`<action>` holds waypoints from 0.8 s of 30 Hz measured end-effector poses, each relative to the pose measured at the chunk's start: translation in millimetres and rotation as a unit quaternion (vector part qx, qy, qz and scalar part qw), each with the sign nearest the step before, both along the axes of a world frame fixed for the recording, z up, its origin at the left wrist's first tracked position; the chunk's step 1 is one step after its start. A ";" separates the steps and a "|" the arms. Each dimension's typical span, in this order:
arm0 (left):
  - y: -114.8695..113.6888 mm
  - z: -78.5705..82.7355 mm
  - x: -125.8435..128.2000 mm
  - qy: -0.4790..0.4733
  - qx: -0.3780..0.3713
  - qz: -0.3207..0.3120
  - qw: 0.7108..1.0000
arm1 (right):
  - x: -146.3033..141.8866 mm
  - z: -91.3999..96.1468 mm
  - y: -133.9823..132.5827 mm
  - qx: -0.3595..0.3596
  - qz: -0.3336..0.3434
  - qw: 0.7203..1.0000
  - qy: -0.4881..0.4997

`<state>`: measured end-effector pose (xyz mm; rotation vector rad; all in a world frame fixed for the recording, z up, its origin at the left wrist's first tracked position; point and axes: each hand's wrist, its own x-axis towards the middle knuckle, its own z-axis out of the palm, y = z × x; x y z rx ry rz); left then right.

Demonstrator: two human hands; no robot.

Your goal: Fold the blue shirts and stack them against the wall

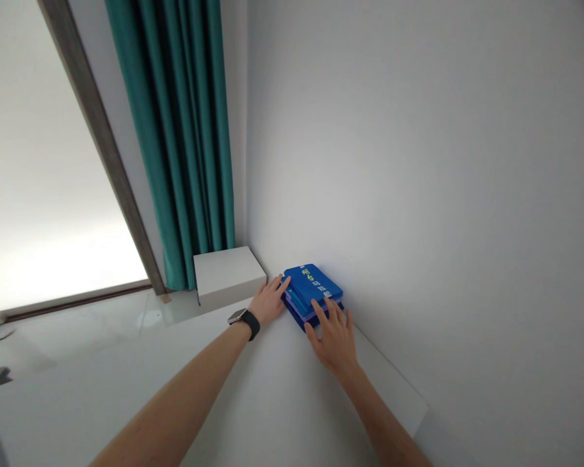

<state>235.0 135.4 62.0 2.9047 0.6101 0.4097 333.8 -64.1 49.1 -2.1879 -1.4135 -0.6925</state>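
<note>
A small stack of blue books [312, 287] lies flat on a white tabletop [253, 383], pushed against the wall. The top cover carries yellow and white lettering. My left hand [268, 300], with a dark watch on the wrist, rests against the stack's left side, fingers stretched out toward it. My right hand [335, 336] lies on the stack's near edge with its fingers spread and flat on the books. Neither hand is wrapped round anything.
A white box-shaped block [228, 274] stands at the table's far corner, left of the books. Teal curtains [185, 136] hang behind it beside a bright window [39, 188]. The white wall [442, 194] runs along the table's right side. Pale floor shows at left.
</note>
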 end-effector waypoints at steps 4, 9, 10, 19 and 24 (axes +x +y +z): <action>-7.5 -1.6 -10.6 -0.010 -0.003 -0.007 1.000 | -7.4 4.9 -0.9 0.016 0.005 1.000 0.002; -19.3 -12.3 -32.6 -0.034 -0.017 -0.011 0.999 | -22.4 3.2 1.3 0.014 0.031 0.999 0.006; -22.2 -16.3 -39.3 -0.036 -0.021 -0.008 0.999 | -26.6 0.1 2.9 0.017 0.039 0.999 0.009; -55.2 -51.6 -113.0 -0.061 -0.017 0.013 0.998 | -75.5 -45.8 21.6 -0.085 0.095 0.990 0.060; -65.1 -46.9 -130.9 -0.061 -0.012 0.043 0.997 | -82.9 -47.1 22.9 -0.137 0.096 0.984 0.053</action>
